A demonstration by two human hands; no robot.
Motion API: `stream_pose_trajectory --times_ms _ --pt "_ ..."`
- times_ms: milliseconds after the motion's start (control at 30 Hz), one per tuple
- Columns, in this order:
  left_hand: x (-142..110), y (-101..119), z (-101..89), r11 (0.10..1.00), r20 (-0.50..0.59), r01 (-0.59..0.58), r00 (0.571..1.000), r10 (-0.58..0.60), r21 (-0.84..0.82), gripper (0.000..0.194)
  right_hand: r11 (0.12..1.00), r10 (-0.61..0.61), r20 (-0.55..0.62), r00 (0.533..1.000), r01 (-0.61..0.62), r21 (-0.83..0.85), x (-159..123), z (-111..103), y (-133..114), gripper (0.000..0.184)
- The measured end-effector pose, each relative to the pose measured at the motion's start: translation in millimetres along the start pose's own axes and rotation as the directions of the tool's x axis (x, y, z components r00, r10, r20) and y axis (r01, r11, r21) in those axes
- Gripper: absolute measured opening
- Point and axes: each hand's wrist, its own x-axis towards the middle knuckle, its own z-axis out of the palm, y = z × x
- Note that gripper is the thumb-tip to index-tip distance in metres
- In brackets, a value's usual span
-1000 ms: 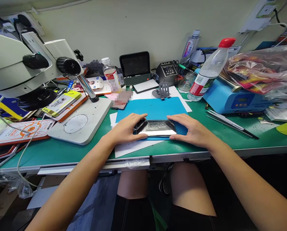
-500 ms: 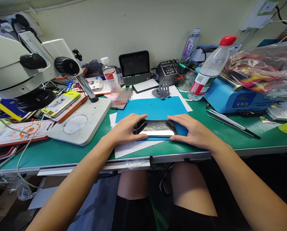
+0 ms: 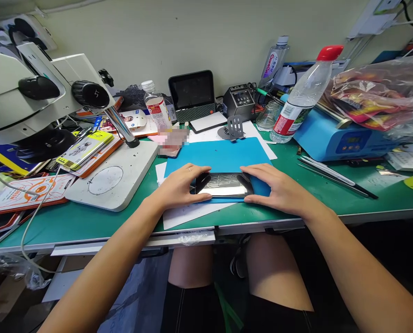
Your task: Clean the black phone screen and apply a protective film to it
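A smartphone (image 3: 223, 184) with a dark, glossy face lies sideways over a blue mat (image 3: 220, 152), and bright reflections cross its surface. My left hand (image 3: 180, 185) grips its left end between thumb and fingers, with a ring on one finger. At the opposite end, my right hand (image 3: 277, 187) holds it the same way, thumb at the near edge and fingertips at the far edge. White paper (image 3: 192, 216) sticks out from beneath the mat.
To the left stands a microscope (image 3: 75, 92) on a pale base (image 3: 130, 171). A red-capped bottle (image 3: 301, 97), tweezers (image 3: 338, 178) and a blue device (image 3: 341, 134) are at the right. Behind the mat are a phone stand (image 3: 234, 128) and a small screen (image 3: 191, 92).
The camera view has shifted slightly. Both hands keep their hold on the smartphone, which stays in nearly the same place.
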Motion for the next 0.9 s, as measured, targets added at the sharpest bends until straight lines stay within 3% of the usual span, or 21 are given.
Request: stream_pose_trajectory --times_ms 900 --pt "2.5 3.0 0.0 0.999 -0.016 -0.033 0.999 0.033 0.009 0.055 1.0 -0.002 -0.015 1.0 0.003 0.02 -0.8 -0.2 0.6 0.069"
